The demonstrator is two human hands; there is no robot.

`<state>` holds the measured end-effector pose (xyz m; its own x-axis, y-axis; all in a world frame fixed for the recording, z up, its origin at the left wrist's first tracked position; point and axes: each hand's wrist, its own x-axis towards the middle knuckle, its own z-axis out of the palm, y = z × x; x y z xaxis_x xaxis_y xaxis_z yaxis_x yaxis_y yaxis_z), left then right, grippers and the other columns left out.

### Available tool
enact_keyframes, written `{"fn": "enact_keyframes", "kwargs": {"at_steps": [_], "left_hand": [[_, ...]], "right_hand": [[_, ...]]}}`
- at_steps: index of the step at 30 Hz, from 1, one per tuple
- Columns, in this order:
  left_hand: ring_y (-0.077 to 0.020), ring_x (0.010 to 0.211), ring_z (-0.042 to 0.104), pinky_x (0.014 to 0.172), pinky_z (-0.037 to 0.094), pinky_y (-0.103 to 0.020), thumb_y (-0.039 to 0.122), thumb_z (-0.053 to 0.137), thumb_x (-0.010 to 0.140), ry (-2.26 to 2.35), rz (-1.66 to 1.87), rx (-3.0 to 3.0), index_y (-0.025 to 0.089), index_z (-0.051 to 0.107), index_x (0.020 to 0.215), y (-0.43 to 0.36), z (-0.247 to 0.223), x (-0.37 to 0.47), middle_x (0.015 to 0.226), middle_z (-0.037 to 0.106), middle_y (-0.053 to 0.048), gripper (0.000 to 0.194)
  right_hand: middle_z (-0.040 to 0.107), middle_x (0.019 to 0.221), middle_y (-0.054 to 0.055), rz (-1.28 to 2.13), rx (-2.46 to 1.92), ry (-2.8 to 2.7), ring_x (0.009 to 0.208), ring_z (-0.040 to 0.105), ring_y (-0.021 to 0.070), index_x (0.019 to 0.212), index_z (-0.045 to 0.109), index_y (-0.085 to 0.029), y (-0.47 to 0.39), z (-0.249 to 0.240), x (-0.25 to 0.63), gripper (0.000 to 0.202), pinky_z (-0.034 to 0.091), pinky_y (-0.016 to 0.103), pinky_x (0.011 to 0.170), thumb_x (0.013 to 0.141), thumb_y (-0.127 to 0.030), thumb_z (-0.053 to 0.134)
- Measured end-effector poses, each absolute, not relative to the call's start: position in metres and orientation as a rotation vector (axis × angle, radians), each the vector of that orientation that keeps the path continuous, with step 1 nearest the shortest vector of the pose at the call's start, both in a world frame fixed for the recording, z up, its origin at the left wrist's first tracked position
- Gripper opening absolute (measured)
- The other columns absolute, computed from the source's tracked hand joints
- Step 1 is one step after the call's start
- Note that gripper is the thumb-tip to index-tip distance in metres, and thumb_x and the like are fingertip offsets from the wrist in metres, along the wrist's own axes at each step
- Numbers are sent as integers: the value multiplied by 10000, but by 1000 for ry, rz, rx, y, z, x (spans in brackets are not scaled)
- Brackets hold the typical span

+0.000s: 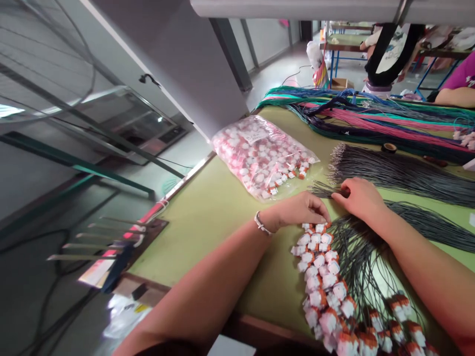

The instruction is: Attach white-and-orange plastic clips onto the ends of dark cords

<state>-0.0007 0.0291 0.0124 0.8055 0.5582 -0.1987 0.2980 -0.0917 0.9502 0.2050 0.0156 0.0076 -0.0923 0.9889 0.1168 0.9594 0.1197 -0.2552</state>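
My left hand (306,210), with a bracelet at the wrist, is closed in a pinch at the top of a row of small white-and-orange charms (318,269). A charm lies right at its fingertips. Thin black cords (352,247) run from the charms to the right. Just beyond, my right hand (361,198) curls its thumb and fingers around the ends of a bundle of black cords (322,189). How many cords it holds is hidden. More charms (399,306) hang on cords near the table's front edge.
A clear plastic bag of charms (260,153) lies beyond my left hand. Black cords (393,170), a tape roll (389,147) and coloured cords (356,116) cover the far right. A metal-pronged rack (111,247) sits at the left edge. Other people sit behind.
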Motion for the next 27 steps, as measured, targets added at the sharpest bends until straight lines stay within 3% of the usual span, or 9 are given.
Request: {"fn": "enact_keyframes", "kwargs": {"at_steps": [3, 7, 11, 16, 19, 23, 27], "left_hand": [[-105, 551, 583, 531, 445, -199, 190, 636, 720, 643, 278, 1755, 201, 768, 799, 29, 13, 0, 688, 718, -19, 153], [-138, 626, 614, 583, 473, -228, 201, 618, 744, 598, 275, 1807, 177, 753, 823, 30, 11, 2, 764, 725, -44, 158], [-154, 752, 632, 706, 489, -247, 153, 546, 797, 513, 274, 1973, 186, 736, 835, 20, 16, 7, 840, 706, -50, 197], [-170, 923, 589, 885, 465, -295, 86, 398, 857, 488, 269, 2248, 158, 704, 894, -7, 28, 21, 928, 662, -84, 317], [-168, 880, 574, 842, 472, -287, 84, 392, 850, 548, 221, 2342, 140, 694, 888, -17, 28, 26, 919, 638, -94, 309], [-159, 826, 574, 783, 473, -266, 101, 407, 842, 564, 221, 2325, 148, 688, 857, -19, 26, 29, 880, 644, -76, 285], [-125, 685, 552, 689, 453, -242, 160, 425, 868, 507, 292, 2208, 149, 665, 744, -13, 27, 27, 768, 652, -45, 270]], "right_hand": [[646, 838, 86, 143, -1881, -2257, 820, 549, 236, 778, 632, -192, 11, 9, 199, 292, 351, 339, 702, 734, -477, 680], [639, 838, 74, 248, -1766, -2422, 835, 539, 218, 768, 628, -198, 8, 8, 193, 125, 343, 326, 719, 801, -317, 649], [628, 881, 116, 213, -1789, -2407, 877, 540, 237, 799, 628, -166, 10, 7, 189, 92, 358, 340, 766, 847, -215, 566], [643, 922, 124, 288, -1965, -2143, 823, 578, 234, 942, 594, -150, 17, 10, 191, 189, 377, 318, 691, 915, -263, 445], [675, 862, 84, 387, -1949, -2089, 762, 597, 222, 972, 587, -178, 17, 16, 190, 178, 371, 303, 639, 894, -293, 476], [700, 930, 66, 415, -1711, -2083, 799, 609, 209, 1012, 609, -196, 12, 26, 178, 227, 395, 300, 686, 825, -313, 555], [667, 754, 29, 587, -1554, -1971, 677, 557, 165, 782, 624, -186, 12, 30, 172, 141, 382, 283, 634, 753, -315, 575]]}}
